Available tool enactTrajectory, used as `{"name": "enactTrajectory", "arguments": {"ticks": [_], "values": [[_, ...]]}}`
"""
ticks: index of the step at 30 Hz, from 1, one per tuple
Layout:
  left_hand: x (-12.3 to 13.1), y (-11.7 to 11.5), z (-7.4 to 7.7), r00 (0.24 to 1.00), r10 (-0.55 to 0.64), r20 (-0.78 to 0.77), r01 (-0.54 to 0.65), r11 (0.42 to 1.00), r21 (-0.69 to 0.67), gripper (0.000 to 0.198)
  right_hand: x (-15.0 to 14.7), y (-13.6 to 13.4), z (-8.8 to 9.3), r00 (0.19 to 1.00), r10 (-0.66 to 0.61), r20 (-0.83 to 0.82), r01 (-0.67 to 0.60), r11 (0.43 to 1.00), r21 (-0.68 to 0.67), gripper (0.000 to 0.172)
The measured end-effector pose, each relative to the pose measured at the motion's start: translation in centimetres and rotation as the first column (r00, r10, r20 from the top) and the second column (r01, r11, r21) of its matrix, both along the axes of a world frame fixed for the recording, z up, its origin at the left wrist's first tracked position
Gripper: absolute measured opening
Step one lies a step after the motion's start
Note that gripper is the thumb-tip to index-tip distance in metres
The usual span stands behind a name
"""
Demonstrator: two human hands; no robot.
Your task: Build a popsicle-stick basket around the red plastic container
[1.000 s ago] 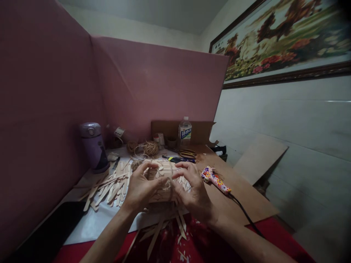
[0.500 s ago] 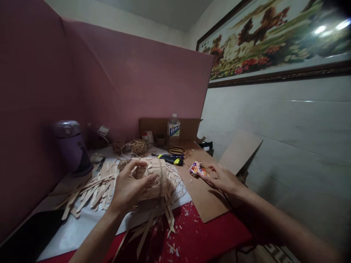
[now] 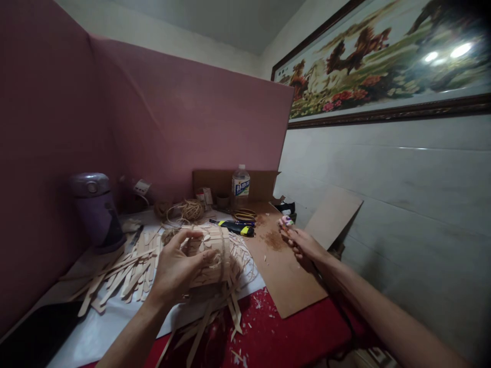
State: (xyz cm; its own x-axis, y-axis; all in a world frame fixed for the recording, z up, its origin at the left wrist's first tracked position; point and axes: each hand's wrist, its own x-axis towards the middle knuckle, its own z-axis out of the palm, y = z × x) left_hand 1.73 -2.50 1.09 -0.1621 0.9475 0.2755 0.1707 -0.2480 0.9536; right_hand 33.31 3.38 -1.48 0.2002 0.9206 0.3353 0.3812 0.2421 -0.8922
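Note:
My left hand grips a small round barrel of wooden craft sticks, lying on its side, with twine wound round it near its right end. Small petal-like wood pieces show on its side, close to my thumb. Over the cardboard on the right, my right hand is closed round a glue gun with a white, colour-spotted body. My fingers cover most of its handle, and a dark cord trails below the wrist. A black and yellow utility knife and scissors lie beyond the barrel.
Loose craft sticks are heaped left of the barrel. A purple flask, a twine ball and a plastic bottle stand behind. Cardboard and wood scraps lie on the red cloth.
My right hand has taken hold of the glue gun, which lay on the cardboard, and lifted and turned it. My left hand still grips the barrel. The view has shifted slightly.

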Motion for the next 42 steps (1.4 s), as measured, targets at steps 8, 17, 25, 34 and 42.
{"name": "enactTrajectory", "arguments": {"ticks": [8, 17, 25, 34, 42], "values": [[0.3, 0.0, -0.1, 0.999, 0.029, -0.017, -0.029, 0.999, 0.028, 0.040, -2.7, -5.7, 4.6, 0.712, 0.479, -0.514, -0.667, 0.691, -0.280, 0.045], [-0.1, 0.3, -0.8, 0.999, 0.025, -0.033, -0.023, 0.997, 0.067, 0.039, -7.1, -7.5, 5.5, 0.685, 0.574, -0.449, -0.728, 0.558, -0.398, 0.048], [-0.2, 0.2, -0.8, 0.999, 0.021, -0.030, -0.019, 0.998, 0.057, 0.040, -7.9, -7.6, 5.7, 0.726, 0.558, -0.402, -0.688, 0.596, -0.415, 0.047], [0.1, 0.2, -0.6, 1.000, 0.024, 0.018, -0.026, 0.993, 0.114, 0.035, -8.2, -7.2, 5.6, 0.745, 0.560, -0.363, -0.667, 0.622, -0.410, 0.050], [0.0, 0.2, -0.8, 1.000, -0.009, 0.009, 0.009, 0.998, 0.054, 0.039, -8.4, -7.5, 5.6, 0.757, 0.550, -0.353, -0.653, 0.615, -0.442, 0.051]]}}
